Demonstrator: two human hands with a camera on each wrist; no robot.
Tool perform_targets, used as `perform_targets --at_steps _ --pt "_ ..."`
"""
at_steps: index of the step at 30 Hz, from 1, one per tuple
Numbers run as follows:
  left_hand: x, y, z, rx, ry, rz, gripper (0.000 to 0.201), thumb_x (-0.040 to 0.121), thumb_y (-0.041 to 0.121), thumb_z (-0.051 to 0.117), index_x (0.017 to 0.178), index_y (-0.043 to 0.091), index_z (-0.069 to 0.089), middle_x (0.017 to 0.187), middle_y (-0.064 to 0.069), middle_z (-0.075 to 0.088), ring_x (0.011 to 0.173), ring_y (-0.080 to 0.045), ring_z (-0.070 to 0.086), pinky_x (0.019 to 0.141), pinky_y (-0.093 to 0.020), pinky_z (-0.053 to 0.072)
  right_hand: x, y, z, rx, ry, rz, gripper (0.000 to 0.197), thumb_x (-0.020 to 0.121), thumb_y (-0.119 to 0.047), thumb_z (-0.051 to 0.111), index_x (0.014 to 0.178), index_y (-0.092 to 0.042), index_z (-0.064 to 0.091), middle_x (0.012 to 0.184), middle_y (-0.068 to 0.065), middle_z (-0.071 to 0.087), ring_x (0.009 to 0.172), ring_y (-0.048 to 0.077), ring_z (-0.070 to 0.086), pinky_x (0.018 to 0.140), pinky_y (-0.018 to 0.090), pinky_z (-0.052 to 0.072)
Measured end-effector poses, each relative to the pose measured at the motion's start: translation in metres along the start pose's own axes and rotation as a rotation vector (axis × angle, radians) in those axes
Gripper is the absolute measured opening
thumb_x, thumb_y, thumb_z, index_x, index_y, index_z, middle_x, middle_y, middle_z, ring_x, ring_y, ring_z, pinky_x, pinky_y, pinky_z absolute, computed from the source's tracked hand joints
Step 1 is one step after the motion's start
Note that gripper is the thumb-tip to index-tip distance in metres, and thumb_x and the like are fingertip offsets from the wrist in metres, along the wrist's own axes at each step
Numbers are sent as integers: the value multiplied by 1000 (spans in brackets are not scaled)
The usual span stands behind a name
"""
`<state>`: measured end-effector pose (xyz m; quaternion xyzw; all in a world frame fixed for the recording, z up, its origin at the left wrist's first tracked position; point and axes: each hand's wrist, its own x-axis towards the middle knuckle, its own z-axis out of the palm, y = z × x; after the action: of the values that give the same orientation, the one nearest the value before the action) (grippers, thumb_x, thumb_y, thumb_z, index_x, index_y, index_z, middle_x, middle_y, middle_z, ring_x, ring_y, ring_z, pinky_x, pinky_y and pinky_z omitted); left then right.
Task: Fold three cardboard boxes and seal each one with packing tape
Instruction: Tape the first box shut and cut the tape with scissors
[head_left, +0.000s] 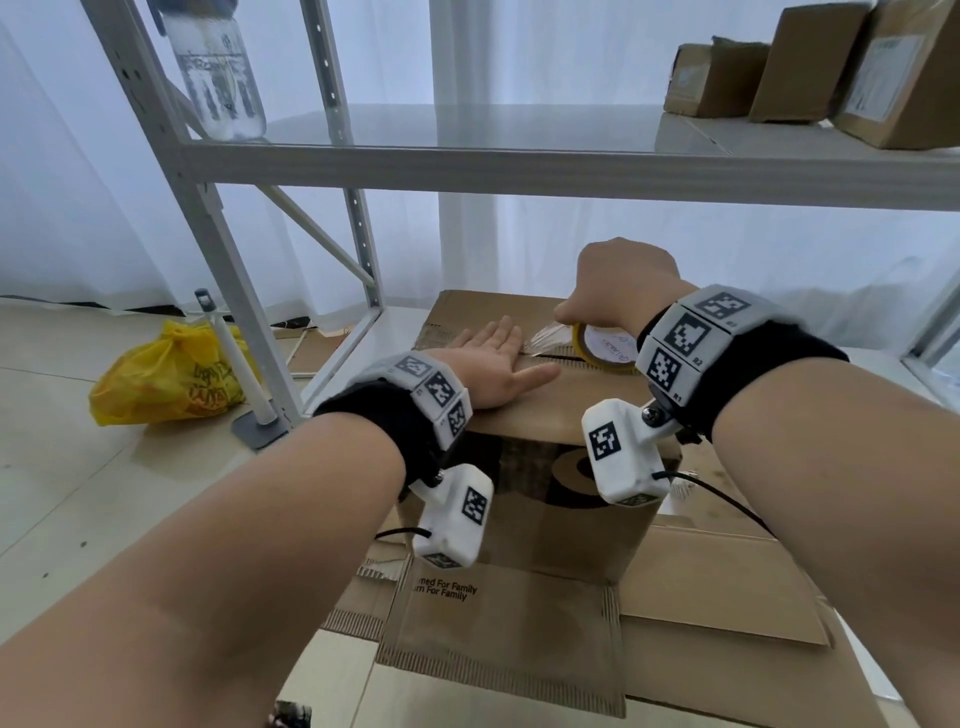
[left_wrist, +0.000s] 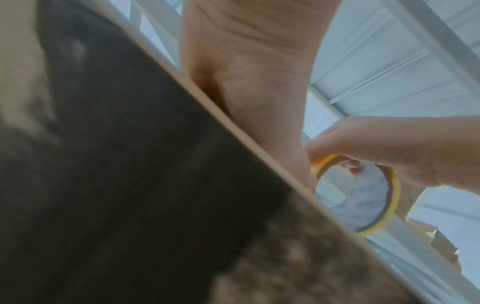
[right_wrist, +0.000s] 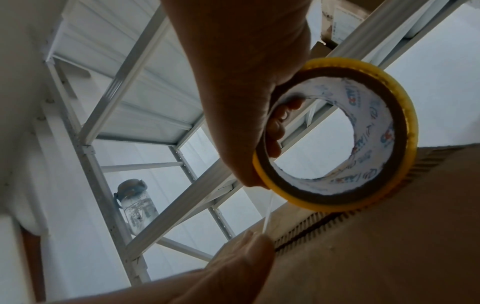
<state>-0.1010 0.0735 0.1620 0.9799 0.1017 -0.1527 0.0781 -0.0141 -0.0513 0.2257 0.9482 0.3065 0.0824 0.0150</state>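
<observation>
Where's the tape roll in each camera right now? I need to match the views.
Head: tape roll right of centre, on the box top, under the right hand.
Left wrist: lower right, beyond the box edge.
Right wrist: right of centre, fingers through its core.
Shared landmark: the box's top seam.
</observation>
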Motion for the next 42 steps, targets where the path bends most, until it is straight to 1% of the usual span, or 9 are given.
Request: perform_targets --at_steps 5,8,14,17,23,29,35,39,42 --pt "-6 -21 0 18 48 -140 96 86 76 21 152 13 -9 160 -4 -15 147 -16 -10 119 -35 -4 -1 -1 2 -29 17 -48 30 84 -35 57 67 -15 44 71 0 50 74 23 53 58 30 35" --pt "-4 -6 0 33 48 -178 104 82 81 20 151 11 -11 159 -7 -16 147 -20 -10 118 -35 -4 -2 5 5 -33 27 -64 24 86 -36 55 77 -13 53 79 1 55 78 23 55 57 28 34" --pt "3 9 -1 32 11 -11 87 92 69 20 151 14 -11 159 -3 -17 146 -13 -13 118 -32 -8 -3 9 2 66 38 -50 29 94 -34 37 91 -12 55 85 3 53 83 24 53 68 33 38" --pt "3 3 1 12 16 -10 85 92 68 20 152 15 -10 160 -2 -15 146 -11 -12 117 -31 -8 -1 9 2 105 56 -96 23 93 -34 42 98 -15 55 92 2 52 87 22 52 73 34 42" --pt "4 1 -1 3 21 -17 87 91 70 21 152 16 -10 160 -1 -15 147 -12 -11 118 -31 -6 0 16 -3 143 84 -139 21 87 -30 56 93 -13 65 91 4 60 87 23 57 67 33 42" --pt "6 -1 1 11 44 6 90 90 71 24 152 14 -9 160 -3 -14 147 -14 -10 119 -32 -5 -3 39 2 -78 18 -114 39 93 -49 52 94 -12 64 83 2 57 83 24 58 66 34 44" --pt "-1 -22 0 -18 72 -91 94 87 75 24 153 16 -7 160 -2 -14 147 -16 -10 118 -35 -4 1 33 -1 -88 -19 -99 39 92 -44 54 68 -15 47 71 0 54 68 19 53 57 29 38" --pt "-2 -22 -4 -1 62 -190 104 82 81 22 152 12 -9 160 -5 -14 147 -18 -9 118 -35 -3 3 30 2 -139 -21 -98 24 88 -31 55 69 -16 52 70 0 56 60 15 50 50 24 30" --pt "5 -3 -3 27 57 -153 103 82 81 19 151 12 -11 159 -5 -17 147 -18 -12 119 -36 -5 3 33 1 -152 -19 -100 12 84 -26 55 78 -15 58 74 0 58 66 18 53 53 25 31"
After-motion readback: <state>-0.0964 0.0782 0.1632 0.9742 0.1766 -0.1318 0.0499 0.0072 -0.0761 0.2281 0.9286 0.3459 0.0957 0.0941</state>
